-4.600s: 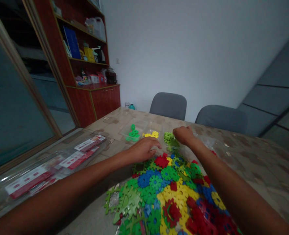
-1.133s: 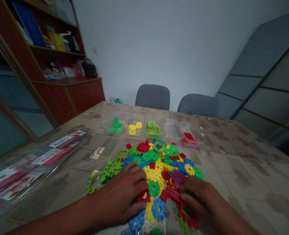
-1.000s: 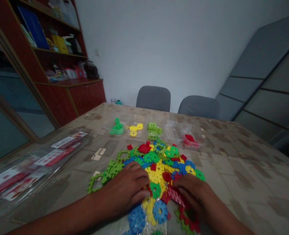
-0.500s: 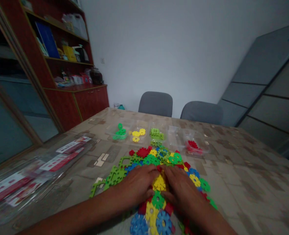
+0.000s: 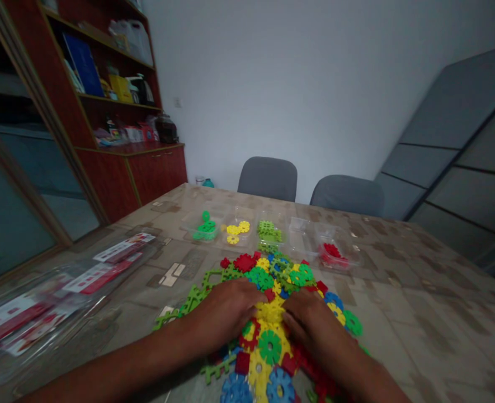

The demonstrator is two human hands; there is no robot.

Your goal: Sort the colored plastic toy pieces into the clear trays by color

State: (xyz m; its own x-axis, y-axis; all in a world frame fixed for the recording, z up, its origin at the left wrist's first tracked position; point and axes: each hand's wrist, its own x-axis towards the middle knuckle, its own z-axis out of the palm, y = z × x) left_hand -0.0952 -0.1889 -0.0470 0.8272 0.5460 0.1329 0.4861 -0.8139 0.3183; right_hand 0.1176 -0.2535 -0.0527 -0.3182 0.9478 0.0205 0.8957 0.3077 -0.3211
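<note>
1. The pile of coloured gear pieces point(image 5: 272, 302) lies on the table point(image 5: 419, 313) right in front of the person, and both hands are pressed down on its near half.
2. The left hand point(image 5: 224, 313) and right hand point(image 5: 314, 327) now lie palm-down side by side, almost touching over a yellow gear point(image 5: 272, 310). A second ago they were apart at the pile's near edge; they have slid forward and inward.
3. The fingers are spread flat on the pieces, not closed round any one that I can see, so this looks like raking or searching, not lifting.
4. Beyond the pile, a row of clear trays point(image 5: 268, 232) holds sorted green, yellow, lime and red pieces, just as before.
5. A clear packet with red-and-white cards point(image 5: 75, 280) lies well to the left.
</note>
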